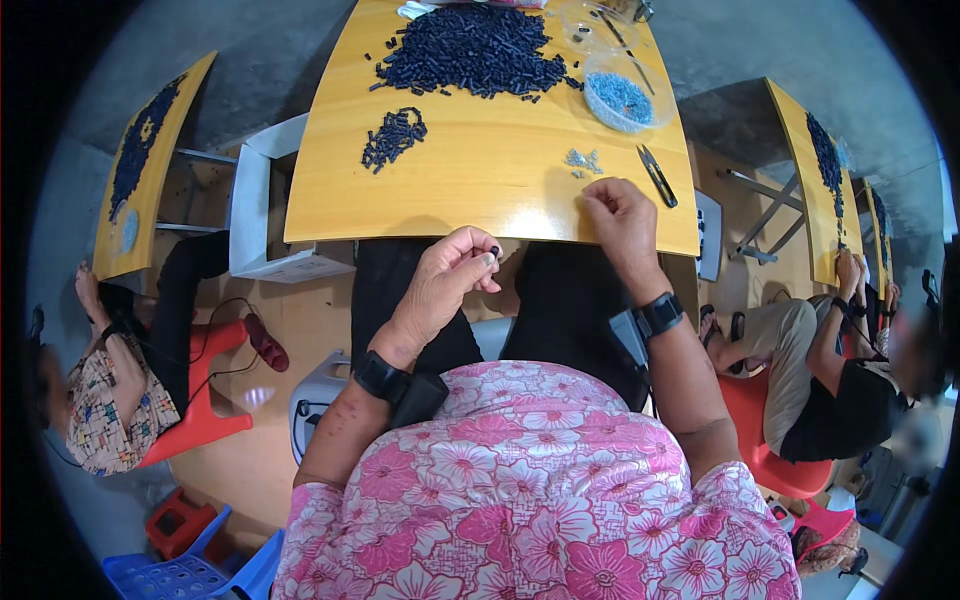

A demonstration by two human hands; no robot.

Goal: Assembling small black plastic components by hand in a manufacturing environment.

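Just off the table's near edge, my left hand (pixel 452 272) pinches a small black cylindrical piece (pixel 495 251) between thumb and forefinger. My right hand (pixel 622 218) is over the table's front right part, thumb and fingertips pressed together; anything between them is too small to make out. Right beyond those fingertips lies a little group of clear bluish bits (pixel 583 160). A pair of thread snips (pixel 657 176) rests to the right of them. A small heap of black cylindrical pieces (pixel 393 138) sits left of centre, nearer than the large black pile (pixel 470 50).
A clear round tub (pixel 622 122) of light-blue bits stands at the table's (pixel 480 190) right side, a clear lid or dish (pixel 590 28) behind it. An open white box (pixel 262 205) is left of the table. People sit at other tables (pixel 160 130) on both sides.
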